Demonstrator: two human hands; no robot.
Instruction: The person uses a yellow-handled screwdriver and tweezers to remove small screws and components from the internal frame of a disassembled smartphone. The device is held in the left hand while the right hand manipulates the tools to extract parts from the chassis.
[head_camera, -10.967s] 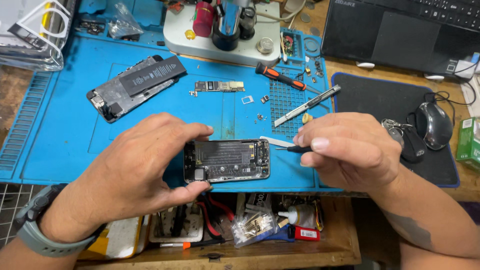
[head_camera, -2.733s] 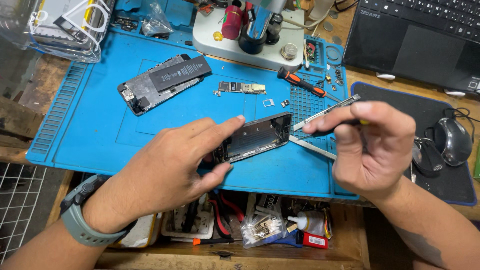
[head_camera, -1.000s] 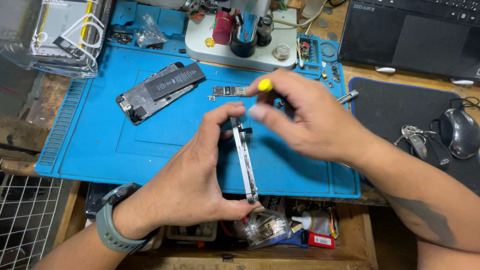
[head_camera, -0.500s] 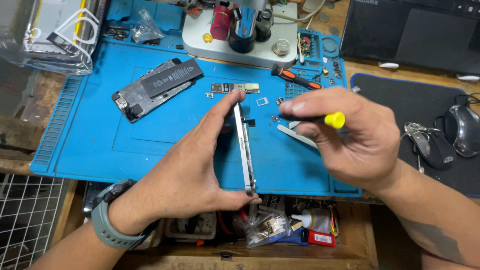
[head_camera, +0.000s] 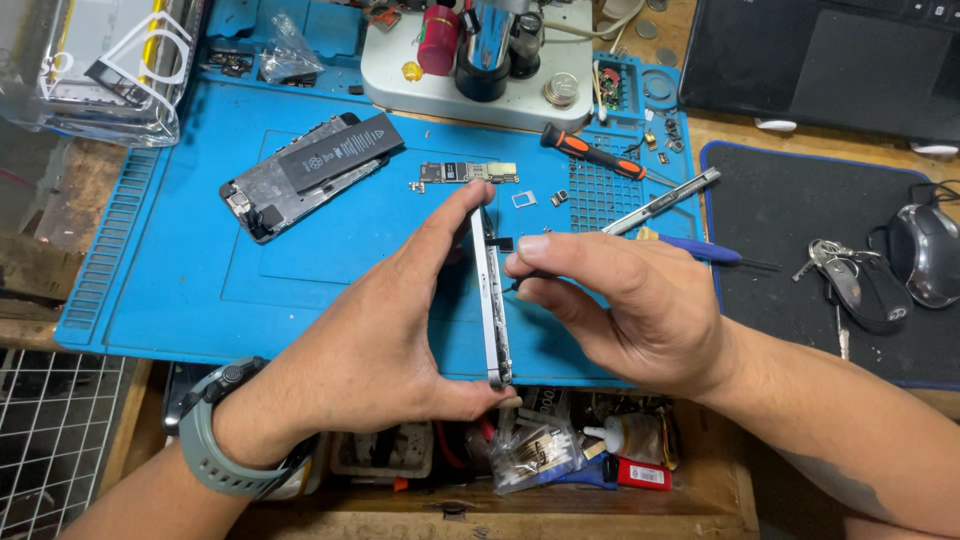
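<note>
Holding a phone frame on edge

Gripping the phone frame (head_camera: 490, 300) upright between left hand (head_camera: 385, 340) thumb and fingers above the blue mat (head_camera: 180, 270); pinching a thin tool at its side with right hand (head_camera: 625, 300) fingertips pressed together.

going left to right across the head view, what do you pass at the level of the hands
Grey wristwatch → left hand → phone frame held on edge → right hand → bunch of keys → computer mouse.
</note>
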